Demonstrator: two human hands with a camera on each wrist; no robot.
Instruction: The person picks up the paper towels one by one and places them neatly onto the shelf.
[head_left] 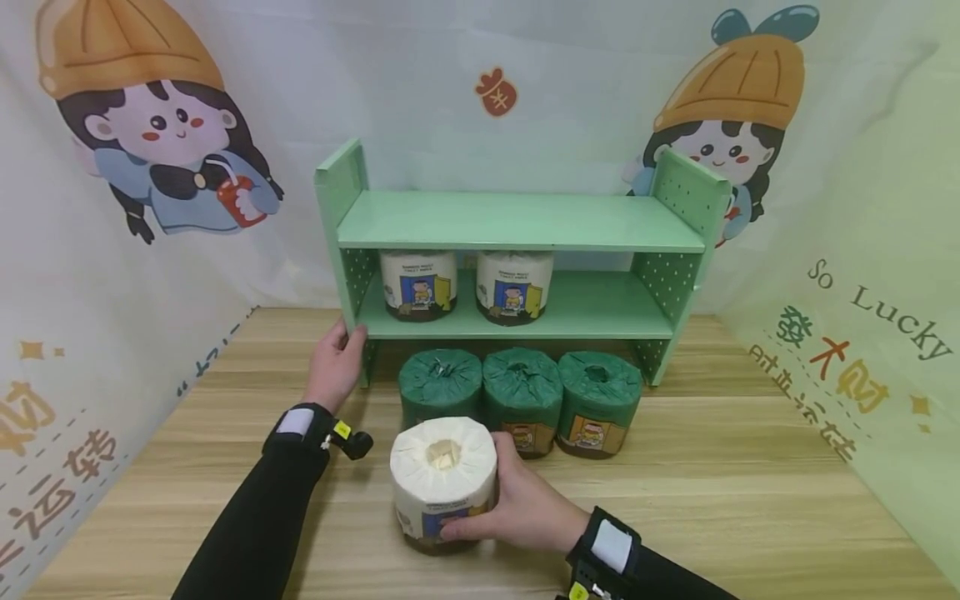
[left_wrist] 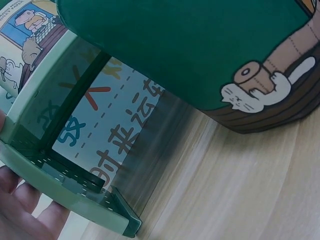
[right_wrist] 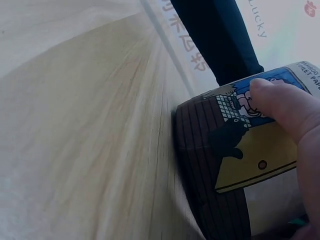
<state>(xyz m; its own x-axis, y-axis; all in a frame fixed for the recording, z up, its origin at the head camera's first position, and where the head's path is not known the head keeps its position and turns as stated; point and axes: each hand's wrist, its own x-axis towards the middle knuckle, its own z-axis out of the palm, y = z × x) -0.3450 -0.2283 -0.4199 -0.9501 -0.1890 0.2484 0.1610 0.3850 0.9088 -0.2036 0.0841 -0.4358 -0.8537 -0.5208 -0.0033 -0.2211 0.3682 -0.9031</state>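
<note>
My right hand (head_left: 525,504) wraps round the white roll (head_left: 444,479), fingers curled on its near side and thumb pressed onto the printed label, as the right wrist view shows up close. The roll stands upright on the wooden surface (head_left: 750,500), near me and just left of centre, its base down on the wood.

My left hand (head_left: 335,364) is out at the shelf (head_left: 517,221), fingers lying fairly straight against the lower left corner of its green side panel. The left wrist view catches my fingertips (left_wrist: 20,210) under that perforated edge; I'd call it a steadying touch, not a full grip.

Just beyond the white roll, three green rolls (head_left: 521,400) stand in a row on the surface, touching one another, right in front of the shelf's foot. The leftmost one sits just behind the roll I'm holding. On the shelf's lower board, two more white rolls (head_left: 465,283) stand side by side towards the left, the right half of that board bare. The top board carries nothing.

Printed backdrops (head_left: 150,150) with cartoon figures in orange hats hang on the far side and both flanks.
</note>
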